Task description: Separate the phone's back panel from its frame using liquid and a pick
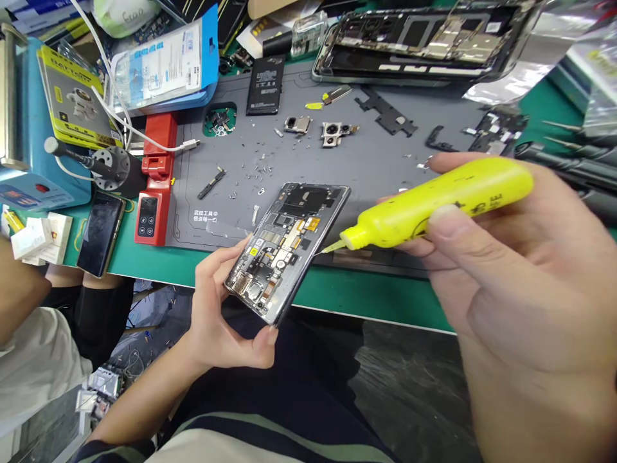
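My left hand (224, 312) grips an opened smartphone (284, 247) by its lower end, thumb along one edge and fingers behind the other. The phone is tilted above the mat's front edge, its circuit boards and connectors exposed. In my right hand (496, 257) is a yellow glue bottle (443, 199), held sideways between thumb and fingers. Its narrow nozzle points left, with the tip at the phone's right edge; whether it touches I cannot tell. Past the phone, a camera module (335, 132) and several tiny screws (260, 170) lie on the grey mat (308, 164).
A black battery (265, 87) and a larger opened device (424, 45) lie at the back. On the left are a red tool with buttons (153, 193), a white cable (164, 146) and another phone (100, 225). Another person's sleeve (43, 360) shows at lower left.
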{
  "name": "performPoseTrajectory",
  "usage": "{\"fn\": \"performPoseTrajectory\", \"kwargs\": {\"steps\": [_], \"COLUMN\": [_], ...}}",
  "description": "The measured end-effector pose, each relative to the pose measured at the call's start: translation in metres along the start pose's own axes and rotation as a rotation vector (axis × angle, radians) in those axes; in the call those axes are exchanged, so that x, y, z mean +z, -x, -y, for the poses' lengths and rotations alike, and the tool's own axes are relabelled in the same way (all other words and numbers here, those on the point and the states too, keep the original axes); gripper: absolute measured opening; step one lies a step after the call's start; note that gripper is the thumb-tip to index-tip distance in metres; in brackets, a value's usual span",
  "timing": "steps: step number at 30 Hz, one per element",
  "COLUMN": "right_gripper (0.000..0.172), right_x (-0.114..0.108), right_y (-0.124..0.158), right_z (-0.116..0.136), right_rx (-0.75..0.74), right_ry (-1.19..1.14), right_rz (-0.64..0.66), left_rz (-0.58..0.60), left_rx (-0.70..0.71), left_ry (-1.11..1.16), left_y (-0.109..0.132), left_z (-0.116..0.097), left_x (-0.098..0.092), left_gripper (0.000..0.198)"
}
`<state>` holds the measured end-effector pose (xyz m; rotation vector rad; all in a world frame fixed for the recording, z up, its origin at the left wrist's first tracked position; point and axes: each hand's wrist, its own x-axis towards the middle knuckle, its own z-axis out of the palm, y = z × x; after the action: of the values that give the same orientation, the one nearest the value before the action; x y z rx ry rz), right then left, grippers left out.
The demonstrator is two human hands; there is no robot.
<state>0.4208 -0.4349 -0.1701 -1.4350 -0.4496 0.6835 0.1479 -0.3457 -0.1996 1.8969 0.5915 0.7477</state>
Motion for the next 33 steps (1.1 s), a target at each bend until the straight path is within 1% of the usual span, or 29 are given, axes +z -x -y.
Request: {"fn": "performPoseTrajectory", "kwargs": {"steps": [2,5,8,10,12,14,16,17,18,21,22,24,26,30,32,33], "right_gripper": [0.053,0.056,0.055,0.055,0.06,0.069,0.081,0.084,0.082,0.062,0.059,0.058,0.058,0.053,0.055,0.06], "right_x": [0.0,-0.004,-0.014,-0.027,-0.045,-0.065,-0.084,-0.093,-0.101,-0.116,-0.119,-0.123,-0.129,-0.147,-0.156,-0.159], "right_y": [0.0,0.002,0.006,0.01,0.018,0.027,0.038,0.042,0.046,0.052,0.052,0.051,0.049,0.048,0.046,0.045], "right_z": [0.0,0.0,0.001,0.001,0.001,0.001,-0.001,-0.002,-0.004,-0.012,-0.015,-0.021,-0.027,-0.042,-0.046,-0.047], "right_rx": [0.019,0.109,0.164,0.159,0.146,0.115,0.069,0.04,0.013,-0.095,-0.142,-0.229,-0.281,-0.27,-0.212,-0.164], "right_ry": [-0.005,-0.044,-0.093,-0.095,-0.069,-0.015,0.046,0.075,0.101,0.16,0.184,0.255,0.348,0.517,0.556,0.553], "right_rz": [-0.018,-0.05,-0.1,-0.147,-0.195,-0.25,-0.317,-0.352,-0.385,-0.476,-0.509,-0.562,-0.591,-0.628,-0.627,-0.602], "left_rz": [0.003,-0.005,-0.017,-0.023,-0.029,-0.035,-0.043,-0.053,-0.064,-0.093,-0.098,-0.112,-0.121,-0.121,-0.115,-0.111], "left_rx": [0.008,0.003,0.003,0.005,0.001,-0.006,-0.025,-0.032,-0.042,-0.046,-0.033,-0.006,0.006,-0.016,-0.02,-0.019], "left_ry": [0.008,0.015,0.023,0.03,0.038,0.059,0.091,0.105,0.114,0.122,0.123,0.132,0.142,0.14,0.121,0.104], "left_y": [0.0,0.0,0.001,0.002,0.002,0.002,0.002,0.001,0.001,0.0,-0.001,-0.001,-0.001,-0.001,0.0,0.001], "left_z": [0.001,0.003,0.005,0.006,0.006,0.006,0.005,0.005,0.006,0.008,0.009,0.011,0.013,0.015,0.015,0.015], "left_x": [0.0,0.001,0.002,0.001,0.0,-0.001,-0.001,-0.001,-0.001,0.0,0.0,0.0,0.0,0.0,0.001,0.001], "left_gripper": [0.108,0.109,0.109,0.109,0.11,0.111,0.112,0.112,0.114,0.12,0.122,0.123,0.122,0.118,0.117,0.117]}}
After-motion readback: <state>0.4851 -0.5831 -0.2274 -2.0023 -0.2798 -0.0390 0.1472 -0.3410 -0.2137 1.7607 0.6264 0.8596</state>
